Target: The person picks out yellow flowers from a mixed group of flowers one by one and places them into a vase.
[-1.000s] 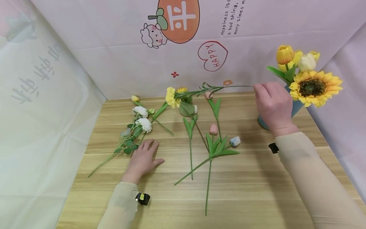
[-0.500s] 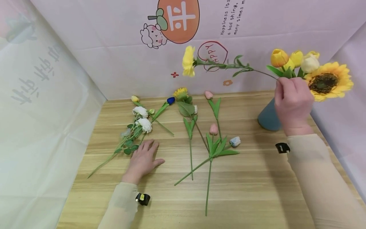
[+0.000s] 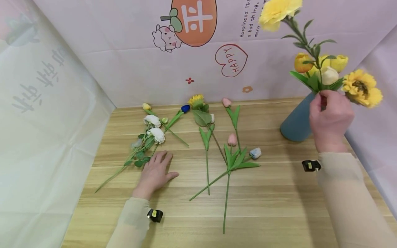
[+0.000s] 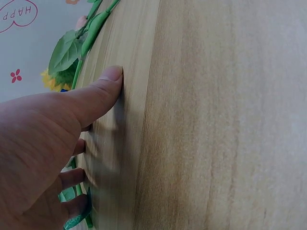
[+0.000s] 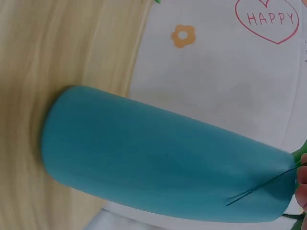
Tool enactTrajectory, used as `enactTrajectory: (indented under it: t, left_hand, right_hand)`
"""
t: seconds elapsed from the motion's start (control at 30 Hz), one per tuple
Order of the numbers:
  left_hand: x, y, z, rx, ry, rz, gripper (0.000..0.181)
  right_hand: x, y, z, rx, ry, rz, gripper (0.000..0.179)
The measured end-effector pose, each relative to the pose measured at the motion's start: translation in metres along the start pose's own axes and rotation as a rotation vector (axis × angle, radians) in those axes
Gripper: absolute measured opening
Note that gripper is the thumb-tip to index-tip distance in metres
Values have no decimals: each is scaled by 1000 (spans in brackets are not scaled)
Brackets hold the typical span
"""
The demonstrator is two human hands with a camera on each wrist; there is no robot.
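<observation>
My right hand (image 3: 332,119) pinches the thin stem of a yellow carnation (image 3: 279,13) beside the mouth of a blue vase (image 3: 294,120). The bloom rises above the vase, leaning left. In the right wrist view, the stem's lower end (image 5: 259,186) crosses in front of the vase's outer wall near its mouth, and only fingertips show at the right edge. Yellow and white tulips (image 3: 329,75) and a sunflower (image 3: 361,89) stand in the vase. My left hand (image 3: 155,174) rests on the table with fingers spread, its fingertips near the stems of white flowers (image 3: 156,135).
On the wooden table (image 3: 263,210) lie pink tulips (image 3: 232,139), a pale blue tulip (image 3: 255,153), a dark blue tulip (image 3: 185,109), a small sunflower (image 3: 196,100) and a yellow tulip (image 3: 146,106). A printed cloth (image 3: 124,69) hangs behind.
My right hand has moved right to the vase's mouth with the carnation, which has swung from lying sideways to bloom up. The vase's sunflower has shifted and turned. My left hand has stayed put.
</observation>
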State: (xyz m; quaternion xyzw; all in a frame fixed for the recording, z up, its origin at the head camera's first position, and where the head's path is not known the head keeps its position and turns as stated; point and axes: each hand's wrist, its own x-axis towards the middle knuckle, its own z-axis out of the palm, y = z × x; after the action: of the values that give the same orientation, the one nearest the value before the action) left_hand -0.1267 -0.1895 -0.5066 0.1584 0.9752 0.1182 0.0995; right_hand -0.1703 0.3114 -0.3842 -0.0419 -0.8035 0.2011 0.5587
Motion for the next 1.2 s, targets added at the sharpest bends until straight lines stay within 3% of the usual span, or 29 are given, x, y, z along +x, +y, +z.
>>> enactTrajectory:
  t: [0.23,0.57,0.83,1.0,1.2]
  left_hand:
    - [0,0,0,-3,-1,-5,83]
    - [-1,0,-2,-5,-1,-10,81]
    - [0,2,-2,-14,-11,-15,82]
    - [-1,3,-3,-20,-2,-20,81]
    - [-2,4,-4,-21,0,-17,81]
  right_hand:
    - [-3,7,-3,-15,-13,32,30]
    - [21,-15,-3,0,13,-48,32]
    - [33,-16,-3,-7,55,-87,33]
    - [37,-13,-3,-6,25,-90,33]
    - [27,0,-5,-37,-60,-68,32]
